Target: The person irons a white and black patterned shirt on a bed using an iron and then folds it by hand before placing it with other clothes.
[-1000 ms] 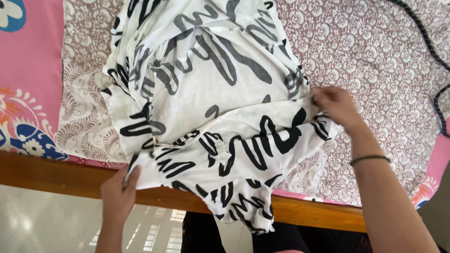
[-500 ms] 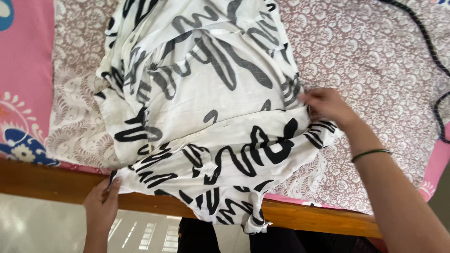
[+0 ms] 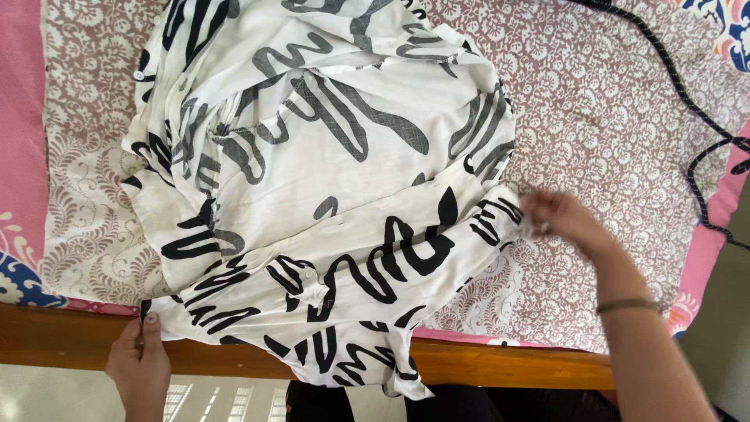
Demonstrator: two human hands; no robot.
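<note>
- One white woven shirt with bold black squiggle print [image 3: 312, 195] lies spread flat on the bed, collar end toward the far side, hem end toward the near edge; part of the hem hangs over the wooden rail.
- Shirt is folded across itself near the lower third; one small pale button [image 3: 139, 75] shows on its left margin.
- Left hand [image 3: 141, 363]: at the near edge of the bed, thumb and fingers pinching the lower left corner of the shirt; grasp closed on the cloth.
- Right hand [image 3: 564, 220]: motion-blurred, at the right edge of the shirt, fingertips closed on the cloth there; a thin dark bracelet [image 3: 626, 305] circles that wrist.
- Beneath the shirt: one brown-grey bedsheet with white floral print [image 3: 609, 117], lying over one pink floral bedcover [image 3: 19, 141] that shows at the left side and at the right edge.
- One brown wooden bed rail [image 3: 70, 340] runs along the near edge, under both hands.
- One black cord [image 3: 680, 90] snakes over the bedsheet at top right, well apart from the shirt.
- Pale tiled floor [image 3: 47, 395] shows below the rail.
- Packages, labels, signs: none legible in view.
</note>
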